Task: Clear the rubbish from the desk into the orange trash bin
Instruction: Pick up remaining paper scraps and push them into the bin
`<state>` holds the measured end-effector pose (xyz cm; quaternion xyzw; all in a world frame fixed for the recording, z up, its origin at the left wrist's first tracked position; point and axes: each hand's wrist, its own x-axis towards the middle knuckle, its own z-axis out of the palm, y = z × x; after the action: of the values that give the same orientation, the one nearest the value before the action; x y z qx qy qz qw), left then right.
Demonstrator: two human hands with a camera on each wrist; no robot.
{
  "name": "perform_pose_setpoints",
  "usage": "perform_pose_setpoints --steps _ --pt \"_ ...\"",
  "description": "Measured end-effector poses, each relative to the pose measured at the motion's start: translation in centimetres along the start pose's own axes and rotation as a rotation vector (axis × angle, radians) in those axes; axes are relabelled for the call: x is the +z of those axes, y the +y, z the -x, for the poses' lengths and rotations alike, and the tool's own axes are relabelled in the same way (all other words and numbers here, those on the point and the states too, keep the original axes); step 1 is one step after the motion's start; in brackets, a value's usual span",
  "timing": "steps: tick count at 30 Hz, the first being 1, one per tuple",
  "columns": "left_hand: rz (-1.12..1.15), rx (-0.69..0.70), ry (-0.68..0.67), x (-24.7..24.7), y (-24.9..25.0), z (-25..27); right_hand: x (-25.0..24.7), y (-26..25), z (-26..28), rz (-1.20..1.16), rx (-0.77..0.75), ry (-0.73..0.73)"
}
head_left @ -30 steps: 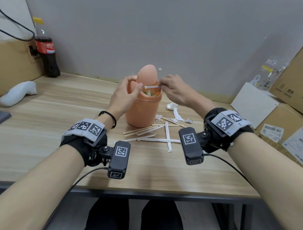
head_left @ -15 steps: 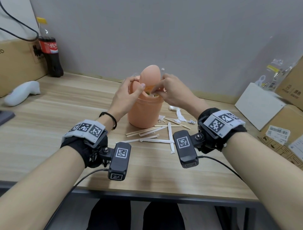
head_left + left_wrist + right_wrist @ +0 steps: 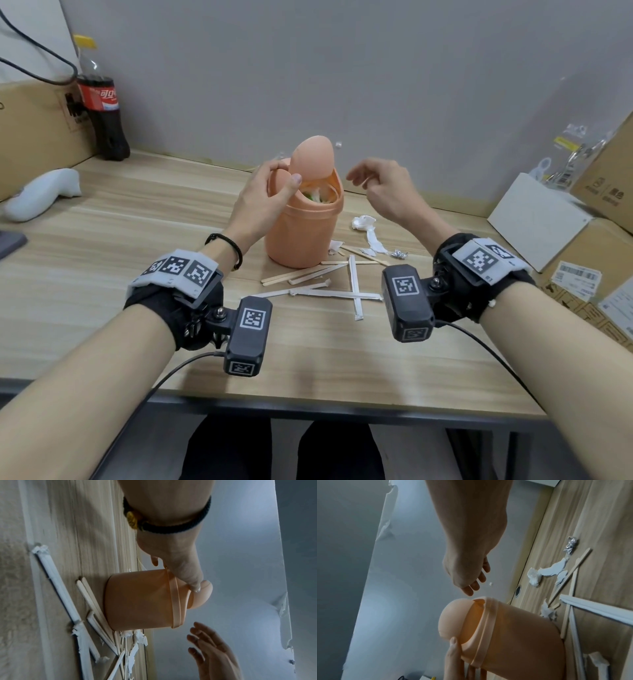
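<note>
Pinching the orange trash bin (image 3: pixel 303 236) lid, left hand (image 3: pixel 265 202); right hand (image 3: pixel 383 192) loosely spread, empty.

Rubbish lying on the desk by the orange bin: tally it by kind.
Paper wrappers: 4
Wooden sticks: about 4, some overlap
Tissue scraps: 2
Foil ball: 1
Total: about 11

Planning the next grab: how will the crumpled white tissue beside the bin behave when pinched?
The crumpled tissue looks soft and very light, so it should squash and lift easily. Its trailing strip will probably dangle, maybe brushing the wooden sticks nearby.
</note>
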<state>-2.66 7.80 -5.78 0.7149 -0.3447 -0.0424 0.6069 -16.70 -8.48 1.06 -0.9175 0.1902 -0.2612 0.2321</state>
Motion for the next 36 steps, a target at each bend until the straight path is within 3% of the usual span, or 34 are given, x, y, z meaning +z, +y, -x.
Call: perform_pose_setpoints --steps 12,20,30,36 --pt "-0.006 0.018 0.014 0.4 -0.6 -0.4 1.9 7.7 3.0 0.021 0.334 -0.138" --pt "0.054 0.050 0.005 0.4 -1.7 -1.4 3.8 12.7 3.7 0.288 0.535 -0.108" --pt "0.108 0.063 -0.031 0.7 -2.4 -2.2 4.0 13.7 3.2 0.274 0.484 -0.095" --pt "0.114 0.075 -0.045 0.5 -2.6 -2.3 3.7 12.9 2.6 0.153 0.464 0.151"
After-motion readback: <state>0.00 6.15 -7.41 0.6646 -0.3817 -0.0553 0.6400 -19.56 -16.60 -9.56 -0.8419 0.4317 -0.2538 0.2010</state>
